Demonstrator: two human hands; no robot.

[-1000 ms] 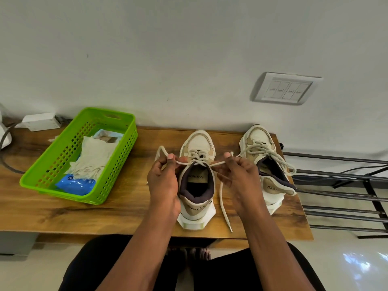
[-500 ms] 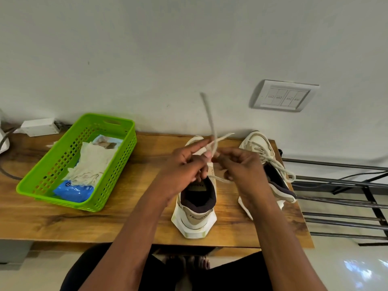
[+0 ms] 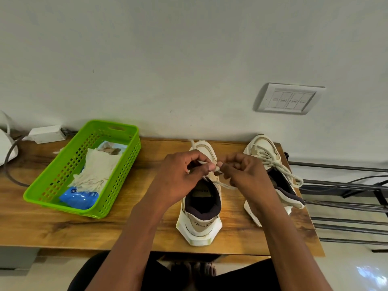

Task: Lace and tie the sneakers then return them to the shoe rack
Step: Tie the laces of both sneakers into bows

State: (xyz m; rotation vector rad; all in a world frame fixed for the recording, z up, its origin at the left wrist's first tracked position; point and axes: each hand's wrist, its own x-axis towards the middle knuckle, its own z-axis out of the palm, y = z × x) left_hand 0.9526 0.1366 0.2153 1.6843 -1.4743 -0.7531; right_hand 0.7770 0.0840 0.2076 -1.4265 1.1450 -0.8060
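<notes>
Seated at a wooden bench (image 3: 63,225), a person works the lace (image 3: 226,186) of a cream sneaker (image 3: 200,224) that stands mid-bench, heel toward the camera. The left hand (image 3: 180,177) and right hand (image 3: 246,175) meet above its tongue, each grip pinching the lace between curled fingers, while a loose strand trails across the collar. The step in hand appears to be tying the knot. A second sneaker (image 3: 264,148), its laces threaded, stands just to the right. The next move likely calls for drawing the loops through and pulling them snug, before both shoes go to the shoe rack (image 3: 346,225) beside the bench.
</notes>
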